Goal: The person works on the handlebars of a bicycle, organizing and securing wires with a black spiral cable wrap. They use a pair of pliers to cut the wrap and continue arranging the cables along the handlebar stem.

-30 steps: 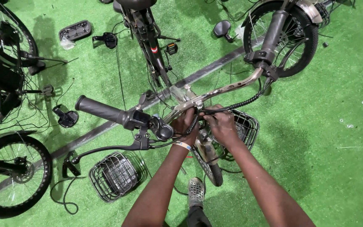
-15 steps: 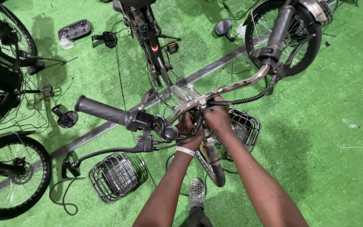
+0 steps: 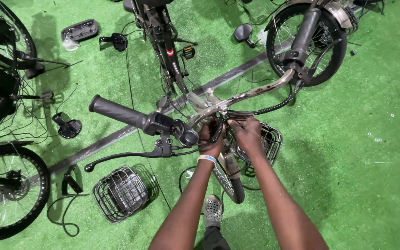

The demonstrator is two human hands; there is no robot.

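Both hands work the cables [image 3: 218,132] at the handlebar [image 3: 251,95] centre, mid-routing. Left hand [image 3: 210,140] and right hand [image 3: 246,132] fingers pinch the cables; next likely needs steady tension toward 12 o'clock.

Landmark: handlebar [image 3: 251,95]
Hands: left hand [image 3: 210,139], right hand [image 3: 247,134] just below its centre
Loose wire basket [image 3: 120,193]: lower left
Mirror [image 3: 243,33]: above
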